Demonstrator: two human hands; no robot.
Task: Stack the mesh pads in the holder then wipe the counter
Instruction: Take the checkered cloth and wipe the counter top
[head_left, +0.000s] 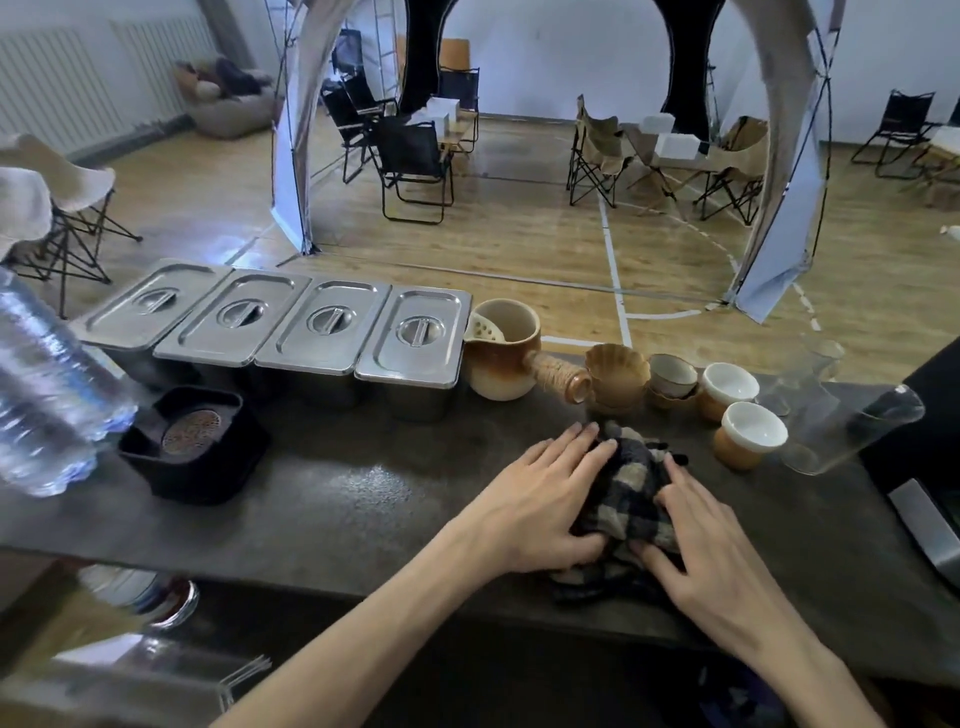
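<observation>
Both my hands are on the checked cloth (626, 499), which lies bunched on the dark counter (363, 499) near its front edge. My left hand (540, 501) lies flat with its fingers spread over the cloth's left side, the thumb tucked against the fabric; my right hand (711, 545) presses down on the right side, fingers splayed and not curled round anything. The black holder (195, 447) sits well to the left on the counter, with a round mesh pad (190, 430) lying in its well. Behind it stand four lidded steel pans (291, 327) in a row, then a brown jug (506, 351) and several small cups (727, 387) just beyond the cloth.
</observation>
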